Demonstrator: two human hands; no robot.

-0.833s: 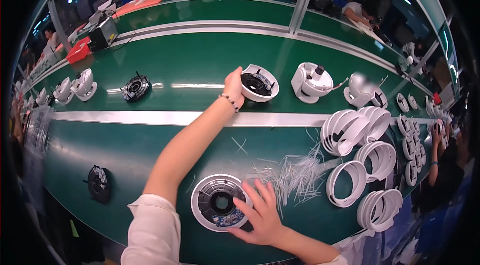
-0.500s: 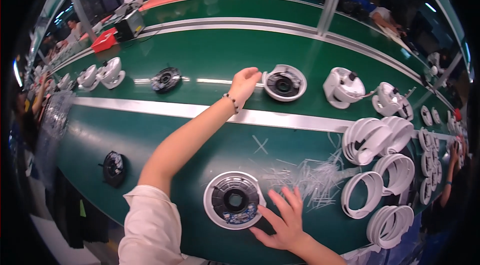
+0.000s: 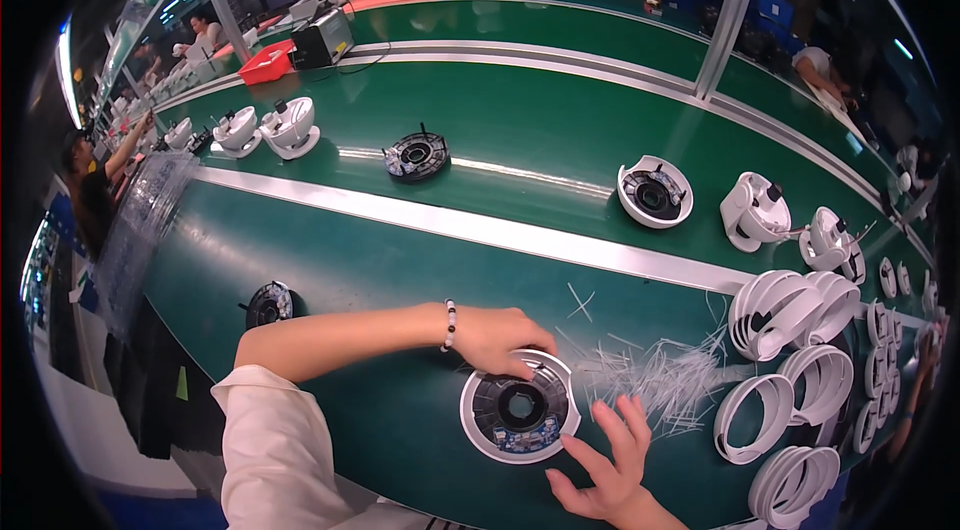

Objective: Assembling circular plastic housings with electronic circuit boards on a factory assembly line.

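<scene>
In front of me a white round housing (image 3: 468,422) lies on the green table. Inside it sits a black disc-shaped part (image 3: 490,400) with a hole in the middle and a blue circuit board (image 3: 527,438) along its near side. My left hand (image 3: 500,338) reaches across to the housing's far rim, its thumb and fingers closed on that edge; the fingertips are partly hidden. Beside the right rim, my right hand (image 3: 612,470) is open with spread fingers, the index fingertip at the edge.
Thin clear strips (image 3: 660,380) lie right of the housing, near stacked white rings (image 3: 755,418). Another black part (image 3: 270,305) lies left. On the belt are a black unit (image 3: 416,157), a filled white housing (image 3: 655,192) and white camera-like units (image 3: 755,212). People work further off.
My left hand has come back from beside the white housing on the belt to the near housing's far rim. My right hand stays spread at its right side. The whole view has shifted.
</scene>
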